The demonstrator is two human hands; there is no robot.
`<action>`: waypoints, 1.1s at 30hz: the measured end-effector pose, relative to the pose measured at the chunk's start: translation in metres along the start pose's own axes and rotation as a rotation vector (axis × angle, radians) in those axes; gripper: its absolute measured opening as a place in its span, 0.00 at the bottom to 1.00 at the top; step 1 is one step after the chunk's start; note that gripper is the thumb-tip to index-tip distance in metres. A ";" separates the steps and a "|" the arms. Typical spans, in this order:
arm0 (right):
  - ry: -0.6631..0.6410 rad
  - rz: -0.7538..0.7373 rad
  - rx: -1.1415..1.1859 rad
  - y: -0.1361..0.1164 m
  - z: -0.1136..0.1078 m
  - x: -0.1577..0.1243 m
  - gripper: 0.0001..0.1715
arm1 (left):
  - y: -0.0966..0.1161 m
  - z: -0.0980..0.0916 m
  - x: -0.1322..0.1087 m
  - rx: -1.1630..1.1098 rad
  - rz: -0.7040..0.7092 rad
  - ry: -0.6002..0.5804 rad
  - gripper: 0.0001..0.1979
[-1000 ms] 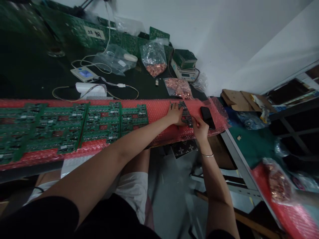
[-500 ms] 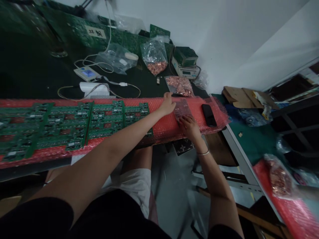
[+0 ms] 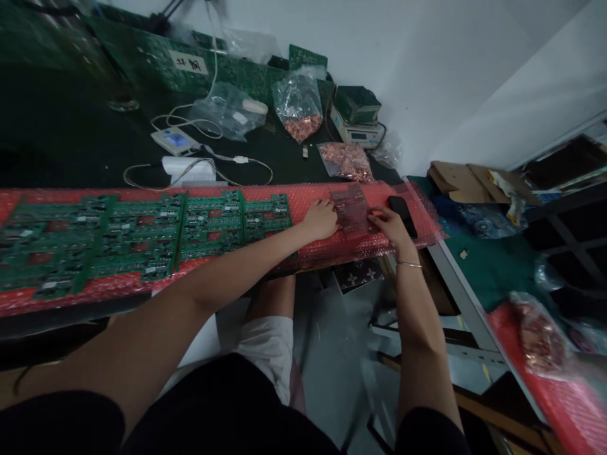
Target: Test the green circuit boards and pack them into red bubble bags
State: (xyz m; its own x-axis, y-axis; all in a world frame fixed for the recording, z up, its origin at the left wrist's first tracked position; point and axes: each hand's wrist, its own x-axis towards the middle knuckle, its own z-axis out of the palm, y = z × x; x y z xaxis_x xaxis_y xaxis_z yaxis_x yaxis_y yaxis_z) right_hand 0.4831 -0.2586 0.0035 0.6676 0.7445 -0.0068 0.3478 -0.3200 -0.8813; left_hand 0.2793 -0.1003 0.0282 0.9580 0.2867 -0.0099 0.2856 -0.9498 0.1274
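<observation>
A thin, dark see-through sheet with a grid-like pattern (image 3: 351, 212) lies on pink bubble wrap (image 3: 310, 249); its exact kind is unclear. My left hand (image 3: 321, 219) has its fingers curled at the sheet's left edge. On the opposite edge, the thumb and fingertips of my right hand (image 3: 389, 224) close in a pinch. A black phone (image 3: 403, 215) lies just beyond my right hand, partly covered by it. Left of my left hand, several green circuit boards (image 3: 211, 224) lie in a row on the wrap.
Behind the wrap are bags of copper-coloured pieces (image 3: 345, 159), a weighing scale (image 3: 356, 134) and a small wired device with a lit screen (image 3: 175, 140). Flattened cardboard (image 3: 458, 183) is on the green side table (image 3: 507, 253), with another bag of copper-coloured parts (image 3: 540, 338) nearer.
My left hand has come down from the sheet's far left corner to its left edge. My right hand has shifted from on top of the sheet to its right edge. The view has turned slightly.
</observation>
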 end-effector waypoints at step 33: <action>-0.025 -0.181 -0.370 -0.040 -0.011 -0.011 0.29 | -0.022 -0.035 -0.007 0.027 -0.023 -0.126 0.19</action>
State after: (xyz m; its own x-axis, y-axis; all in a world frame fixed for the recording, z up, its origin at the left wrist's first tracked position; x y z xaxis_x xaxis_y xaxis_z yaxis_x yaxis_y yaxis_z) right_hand 0.4690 -0.2599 0.0439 0.5592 0.8207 0.1174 0.6747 -0.3682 -0.6398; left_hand 0.2650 -0.0767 0.0606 0.9466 0.2919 -0.1368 0.3062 -0.9468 0.0987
